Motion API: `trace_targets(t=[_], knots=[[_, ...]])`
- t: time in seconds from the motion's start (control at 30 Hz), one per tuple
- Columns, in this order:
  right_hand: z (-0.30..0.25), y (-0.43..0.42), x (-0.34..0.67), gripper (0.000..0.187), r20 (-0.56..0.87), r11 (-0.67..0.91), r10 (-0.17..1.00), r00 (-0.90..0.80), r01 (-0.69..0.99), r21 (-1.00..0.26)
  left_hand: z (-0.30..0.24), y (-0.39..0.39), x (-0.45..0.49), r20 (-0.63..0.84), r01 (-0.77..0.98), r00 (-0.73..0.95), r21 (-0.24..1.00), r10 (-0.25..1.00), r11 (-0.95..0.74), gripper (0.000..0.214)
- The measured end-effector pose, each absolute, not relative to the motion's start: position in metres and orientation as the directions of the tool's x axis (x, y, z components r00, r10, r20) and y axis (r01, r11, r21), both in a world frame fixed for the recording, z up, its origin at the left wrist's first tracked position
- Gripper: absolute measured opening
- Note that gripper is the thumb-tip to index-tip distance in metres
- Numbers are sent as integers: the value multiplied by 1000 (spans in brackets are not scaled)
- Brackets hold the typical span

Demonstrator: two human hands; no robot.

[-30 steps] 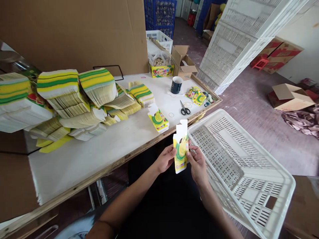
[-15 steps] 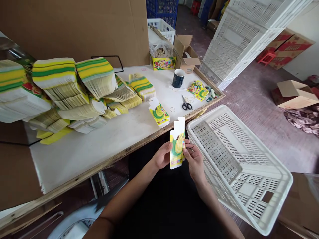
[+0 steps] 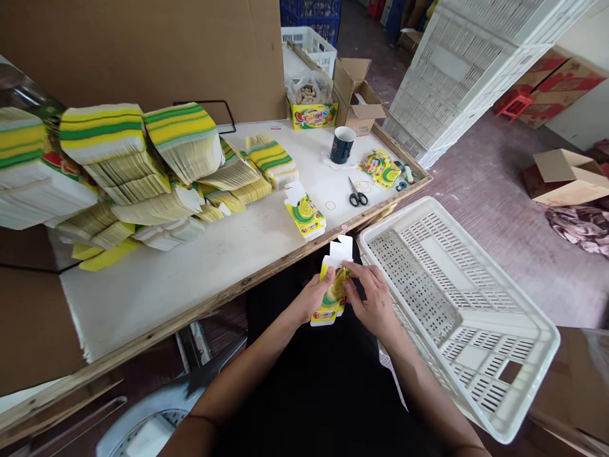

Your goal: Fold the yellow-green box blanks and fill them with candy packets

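A small yellow-and-green printed carton (image 3: 332, 293) with white flaps standing up at its top is held over my lap. My left hand (image 3: 311, 297) grips its left side, the thumb lying across the front. On the right edge, my right hand (image 3: 373, 298) pinches the carton, its index finger near the top flap. Just beyond, on the white table (image 3: 190, 279), lies another flat carton (image 3: 307, 214) of the same print. Stacks of flattened cartons (image 3: 185, 143) in bundles fill the table's left side.
A white plastic crate (image 3: 476, 324) stands to my right, below the table edge. Scissors (image 3: 356, 195), a dark mug (image 3: 342, 146) and flat printed packets (image 3: 379, 169) lie on the table's right part. Behind are a printed box (image 3: 314, 115) and an open cardboard box (image 3: 359, 105).
The carton has tilted and dropped slightly lower. My left thumb has moved onto its front, and my right index finger has shifted up toward the top flap.
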State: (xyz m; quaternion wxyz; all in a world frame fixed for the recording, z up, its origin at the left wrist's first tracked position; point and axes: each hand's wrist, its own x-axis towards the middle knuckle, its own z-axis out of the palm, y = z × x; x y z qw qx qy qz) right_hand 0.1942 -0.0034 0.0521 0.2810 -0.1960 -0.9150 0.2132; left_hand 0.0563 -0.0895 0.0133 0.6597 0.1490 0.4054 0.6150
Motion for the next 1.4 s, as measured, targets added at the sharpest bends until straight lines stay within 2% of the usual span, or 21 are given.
trace_targets(t=[0.1, 0.17, 0.27, 0.37, 0.47, 0.57, 0.63, 0.67, 0.73, 0.8, 0.87, 0.93, 1.0, 1.13, 1.2, 1.27, 1.4], knots=[[51, -6, 193, 32, 435, 814, 485, -759, 210, -541, 13, -89, 57, -336, -762, 38, 599, 941, 245, 84], [51, -6, 192, 29, 424, 785, 514, -746, 209, -583, 14, -90, 58, -302, -776, 111, 569, 947, 272, 84], [55, -5, 191, 17, 394, 739, 541, -744, 196, -644, 17, -91, 59, -302, -736, 81, 624, 950, 261, 76], [60, -7, 190, 12, 401, 735, 513, -759, 148, -662, 20, -92, 58, -303, -707, 16, 671, 953, 225, 70], [59, -11, 188, 17, 439, 737, 530, -726, 136, -663, 23, -92, 56, -306, -710, -72, 684, 949, 167, 65], [49, -16, 188, 40, 450, 685, 669, -592, 257, -682, 27, -90, 55, -296, -683, -204, 725, 933, 81, 62], [39, -20, 188, 57, 342, 590, 743, -575, 322, -741, 27, -88, 55, -257, -633, -306, 774, 917, 6, 62], [34, -22, 189, 58, 252, 530, 755, -605, 337, -778, 27, -88, 56, -235, -605, -355, 796, 905, -30, 63], [27, -26, 190, 49, 87, 421, 735, -672, 353, -836, 24, -87, 57, -197, -549, -431, 832, 881, -83, 62], [23, -30, 191, 35, 25, 371, 728, -685, 363, -854, 20, -86, 58, -187, -507, -473, 857, 861, -92, 62], [22, -34, 191, 33, 48, 379, 757, -652, 378, -845, 15, -85, 59, -222, -485, -507, 873, 833, -63, 65], [23, -36, 190, 44, 76, 386, 785, -614, 391, -835, 11, -84, 59, -265, -489, -521, 872, 811, -29, 67], [23, -35, 189, 48, 99, 383, 818, -567, 407, -830, 8, -84, 58, -239, -474, -527, 879, 815, -48, 64], [23, -27, 189, 45, 161, 409, 857, -490, 455, -791, 8, -87, 56, -124, -365, -555, 925, 823, -107, 62], [25, -20, 190, 35, 172, 424, 852, -495, 458, -781, 10, -89, 56, -122, -352, -536, 932, 835, -90, 64], [30, -15, 191, 26, 185, 413, 850, -494, 405, -816, 11, -92, 56, -122, -373, -501, 924, 857, -87, 62], [38, -9, 191, 29, 217, 369, 851, -478, 253, -894, 11, -94, 59, -85, -373, -444, 923, 892, -98, 62]])
